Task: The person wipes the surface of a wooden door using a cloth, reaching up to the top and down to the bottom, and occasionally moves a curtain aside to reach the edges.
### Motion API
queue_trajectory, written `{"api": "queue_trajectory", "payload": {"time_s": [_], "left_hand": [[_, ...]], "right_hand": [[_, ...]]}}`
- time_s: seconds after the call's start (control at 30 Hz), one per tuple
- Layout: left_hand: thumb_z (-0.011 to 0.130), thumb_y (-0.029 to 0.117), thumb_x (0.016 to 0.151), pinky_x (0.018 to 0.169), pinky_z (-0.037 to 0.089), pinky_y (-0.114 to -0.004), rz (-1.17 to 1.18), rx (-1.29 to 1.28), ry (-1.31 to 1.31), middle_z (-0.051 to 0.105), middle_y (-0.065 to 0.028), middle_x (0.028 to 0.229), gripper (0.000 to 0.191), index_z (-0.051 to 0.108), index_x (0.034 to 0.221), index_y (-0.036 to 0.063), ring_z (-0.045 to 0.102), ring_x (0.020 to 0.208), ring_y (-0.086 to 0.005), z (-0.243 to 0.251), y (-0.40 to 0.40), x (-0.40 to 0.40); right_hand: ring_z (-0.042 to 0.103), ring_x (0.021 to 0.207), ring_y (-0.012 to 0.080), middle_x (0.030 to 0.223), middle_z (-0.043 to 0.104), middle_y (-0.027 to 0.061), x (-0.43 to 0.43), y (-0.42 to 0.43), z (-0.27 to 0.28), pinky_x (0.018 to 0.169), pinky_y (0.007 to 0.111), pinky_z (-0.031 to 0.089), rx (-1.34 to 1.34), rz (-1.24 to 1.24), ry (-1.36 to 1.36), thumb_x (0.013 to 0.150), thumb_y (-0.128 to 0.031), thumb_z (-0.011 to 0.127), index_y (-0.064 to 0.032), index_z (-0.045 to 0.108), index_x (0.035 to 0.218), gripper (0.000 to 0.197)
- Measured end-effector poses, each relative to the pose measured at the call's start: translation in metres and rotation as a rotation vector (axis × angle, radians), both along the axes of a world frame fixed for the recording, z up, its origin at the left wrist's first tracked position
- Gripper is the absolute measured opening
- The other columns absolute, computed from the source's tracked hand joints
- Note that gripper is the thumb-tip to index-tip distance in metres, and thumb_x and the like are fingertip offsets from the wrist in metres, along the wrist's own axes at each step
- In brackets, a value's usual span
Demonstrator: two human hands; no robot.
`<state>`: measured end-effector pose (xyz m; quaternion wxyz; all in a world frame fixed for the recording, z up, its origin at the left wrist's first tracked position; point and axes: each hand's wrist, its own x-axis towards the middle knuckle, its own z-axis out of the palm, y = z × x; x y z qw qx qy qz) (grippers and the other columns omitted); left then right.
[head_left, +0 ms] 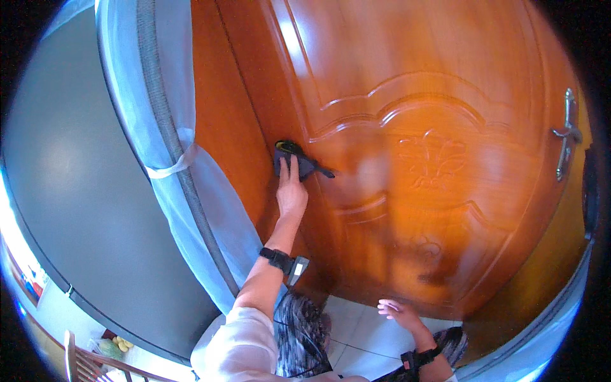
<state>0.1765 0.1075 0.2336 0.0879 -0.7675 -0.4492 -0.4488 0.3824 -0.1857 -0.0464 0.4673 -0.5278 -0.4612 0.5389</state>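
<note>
My left hand (292, 193) reaches forward, its fingers on a dark cloth-like item (305, 167) with a black and yellowish rim and a short black strap or handle. The item lies against the brown wooden door (429, 119), near the seam at its left side. Whether the fingers grip it or only press on it cannot be told. Low on the right, my right hand (398, 314) hangs over the tiled floor with its fingers apart, holding nothing. Both of my wrists wear black straps, the left one with a small device.
Left of the door hangs a pale blue curtain (215, 191), gathered by a tie, beside a large grey panel (95, 191). A metal door handle (566, 133) is at the far right. A wooden chair back (71, 353) stands at the lower left, near bagged produce (109, 348).
</note>
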Motion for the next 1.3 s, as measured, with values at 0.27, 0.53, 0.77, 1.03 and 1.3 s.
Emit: {"api": "queue_trajectory", "payload": {"time_s": [0.27, 0.53, 0.77, 1.03, 1.3], "left_hand": [[0.028, 0.055, 0.097, 0.112, 0.013, -0.051, -0.289, 0.35, -0.503, 0.012, -0.0245, 0.152, 0.065, 0.031, 0.145, 0.0111, 0.011, 0.139, -0.0441, 0.181, 0.064, 0.049], [0.033, 0.025, 0.098, 0.107, 0.023, -0.058, 0.157, 0.804, -0.003, 0.02, -0.0134, 0.153, 0.042, 0.038, 0.139, 0.015, 0.02, 0.137, -0.0437, 0.393, 0.104, 0.056], [0.038, 0.033, 0.098, 0.108, 0.015, -0.059, -0.27, 0.772, -0.193, 0.018, -0.0164, 0.153, 0.05, 0.031, 0.145, 0.0191, 0.016, 0.14, -0.0383, 0.231, 0.033, 0.099], [0.048, 0.02, 0.094, 0.111, 0.013, -0.055, -0.192, 0.508, -0.078, 0.014, -0.0189, 0.153, 0.052, 0.033, 0.143, 0.0078, 0.011, 0.142, -0.0386, 0.06, -0.007, 0.084], [0.046, 0.024, 0.095, 0.11, 0.02, -0.055, -0.224, 0.647, 0.029, 0.021, -0.0173, 0.152, 0.049, 0.037, 0.141, 0.0101, 0.018, 0.14, -0.0375, 0.12, -0.008, 0.079]], "right_hand": [[0.062, 0.106, 0.0175, 0.118, 0.062, 0.0091, -0.007, -0.007, 0.013, 0.086, 0.03, 0.049, 0.054, -0.022, 0.027, 0.096, -0.025, 0.052, -0.0037, 0.05, 0.129, 0.038], [0.063, 0.104, 0.0221, 0.114, 0.065, 0.0109, -0.01, -0.014, 0.018, 0.088, 0.03, 0.048, 0.05, 0.066, -0.308, 0.093, -0.029, 0.056, -0.0078, 0.054, 0.125, 0.038], [0.063, 0.104, 0.0254, 0.115, 0.064, 0.0108, -0.005, -0.019, 0.008, 0.089, 0.032, 0.048, 0.059, 0.117, -0.466, 0.092, -0.036, 0.055, -0.009, 0.054, 0.126, 0.043], [0.063, 0.099, 0.0315, 0.112, 0.064, 0.0131, -0.018, -0.014, -0.01, 0.086, 0.037, 0.05, 0.208, 0.203, -0.661, 0.092, -0.038, 0.052, -0.0099, 0.055, 0.123, 0.043], [0.063, 0.091, 0.0358, 0.105, 0.065, 0.0162, -0.015, -0.019, -0.031, 0.078, 0.042, 0.051, 0.157, 0.204, -0.778, 0.09, -0.043, 0.051, -0.0119, 0.056, 0.123, 0.045]]}}
